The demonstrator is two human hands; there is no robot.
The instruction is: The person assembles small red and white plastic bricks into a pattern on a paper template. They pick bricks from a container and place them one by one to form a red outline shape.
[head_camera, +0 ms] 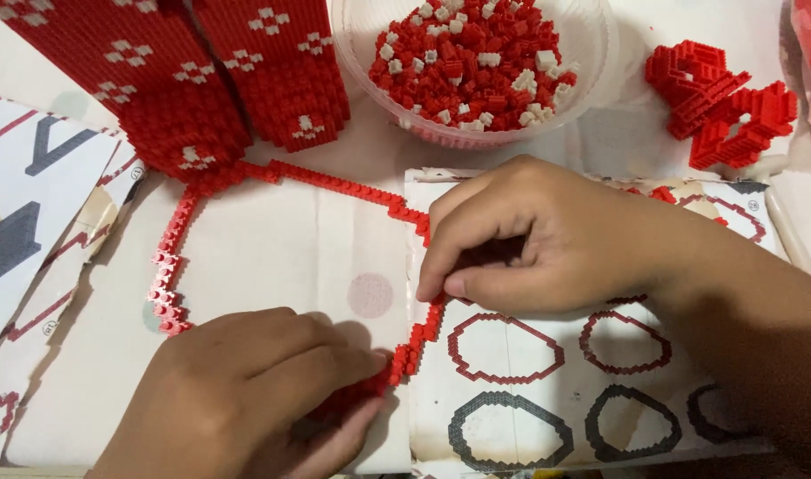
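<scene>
A thin ring outline of small red bricks (272, 173) lies flat on white paper, running from the upper left round to the lower middle. My left hand (246, 399) rests on its lower stretch, fingers pressed on the bricks near the bottom. My right hand (547, 235) pinches the ring's right side, thumb and forefinger on the bricks at its edge. An instruction sheet (512, 355) with printed red and grey ring outlines lies under my right hand.
A clear plastic bowl (591, 62) of loose red and white bricks stands at the top middle. Two tall red brick panels (201, 80) with white flower marks lie at the top left. A small red brick assembly (724, 106) sits at the top right. More printed sheets (33, 195) lie at the left.
</scene>
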